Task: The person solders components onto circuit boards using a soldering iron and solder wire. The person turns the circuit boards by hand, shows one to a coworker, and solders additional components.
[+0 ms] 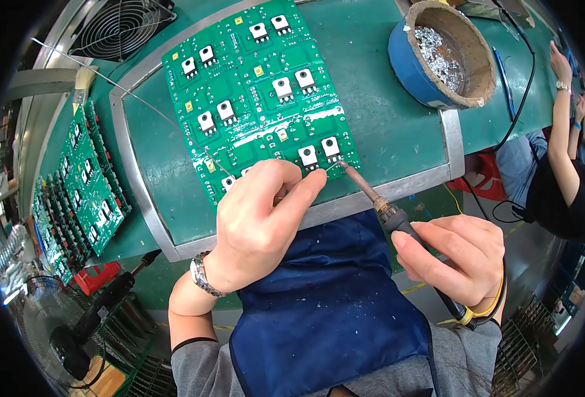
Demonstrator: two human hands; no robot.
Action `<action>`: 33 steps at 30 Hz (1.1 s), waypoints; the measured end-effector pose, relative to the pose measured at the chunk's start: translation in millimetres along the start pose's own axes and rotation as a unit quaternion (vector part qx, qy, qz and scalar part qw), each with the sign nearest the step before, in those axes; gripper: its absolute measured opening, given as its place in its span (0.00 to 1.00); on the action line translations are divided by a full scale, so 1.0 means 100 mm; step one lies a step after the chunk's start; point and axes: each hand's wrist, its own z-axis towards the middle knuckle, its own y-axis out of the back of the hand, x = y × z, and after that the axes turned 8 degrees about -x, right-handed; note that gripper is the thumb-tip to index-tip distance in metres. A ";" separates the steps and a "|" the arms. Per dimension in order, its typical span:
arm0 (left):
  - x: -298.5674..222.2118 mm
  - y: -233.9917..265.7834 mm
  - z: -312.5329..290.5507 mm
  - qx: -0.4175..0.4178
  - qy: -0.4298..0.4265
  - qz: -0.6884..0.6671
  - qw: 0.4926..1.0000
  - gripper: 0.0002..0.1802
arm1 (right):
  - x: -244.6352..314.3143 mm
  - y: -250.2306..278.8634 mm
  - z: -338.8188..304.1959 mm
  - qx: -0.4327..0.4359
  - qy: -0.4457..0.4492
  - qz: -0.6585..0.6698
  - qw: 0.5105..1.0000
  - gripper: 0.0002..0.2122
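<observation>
in the head view, a round blue-walled bowl (406, 71) holding silvery scraps (434, 56) stands on the surface (372, 126) at upper right, a slim blue tool (504, 81) beside it. at left, more circuit boards (84, 178) stand in a row, below a black fan (120, 28). another person's arm (560, 126) shows at far right. your left hand (259, 212) covers the near-left part of the circuit board (249, 99), pinching thin wire (124, 88); your right hand (458, 258) grips the soldering iron (398, 217), its tip at the board's near-right corner. the board lies within a metal frame (456, 142), green and shiny, bearing paired pale components (282, 88) with dark legs and small yellow squares (258, 71).
</observation>
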 end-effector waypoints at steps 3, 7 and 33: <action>0.01 -0.01 -0.01 0.002 0.001 -0.001 1.000 0.16 | 0.03 0.01 0.02 0.015 0.003 -0.009 1.000 0.17; 0.00 -0.01 -0.01 0.001 -0.001 -0.002 1.000 0.16 | 0.06 0.02 0.02 0.025 0.000 -0.018 1.000 0.17; 0.15 0.62 -0.57 -0.124 0.260 0.180 0.941 0.20 | 0.04 -0.13 -0.08 -0.338 -0.313 -0.037 0.887 0.12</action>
